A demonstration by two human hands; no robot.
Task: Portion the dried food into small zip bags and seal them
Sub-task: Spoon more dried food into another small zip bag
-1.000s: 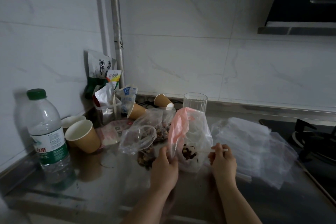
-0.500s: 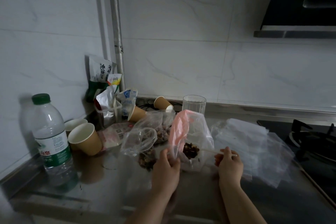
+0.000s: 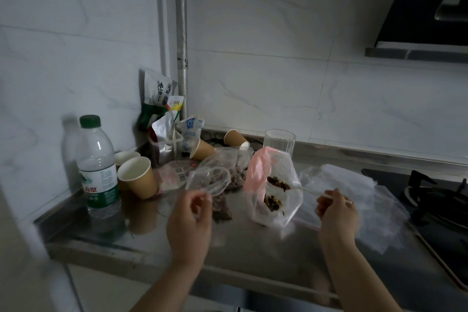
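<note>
Left hand (image 3: 188,213) gone from pink-topped bag (image 3: 272,185) to pinching small zip bag (image 3: 207,180); right hand (image 3: 336,210) gripping loaded plastic spoon (image 3: 291,186), now raised.

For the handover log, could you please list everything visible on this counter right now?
water bottle: one, clear, green cap, far left.
paper cups: four, tan; two by the bottle, two tipped behind.
packets: several, back corner.
glass: one, clear, by the wall.
large bag: one, clear with pink, dried food inside, centre.
spoon: one, white, loaded, over that bag.
small bag: one, clear, left of it.
empty bags: pile, clear, right.
stove: black, far right.
hands: left by the small bag; right holds the spoon.
</note>
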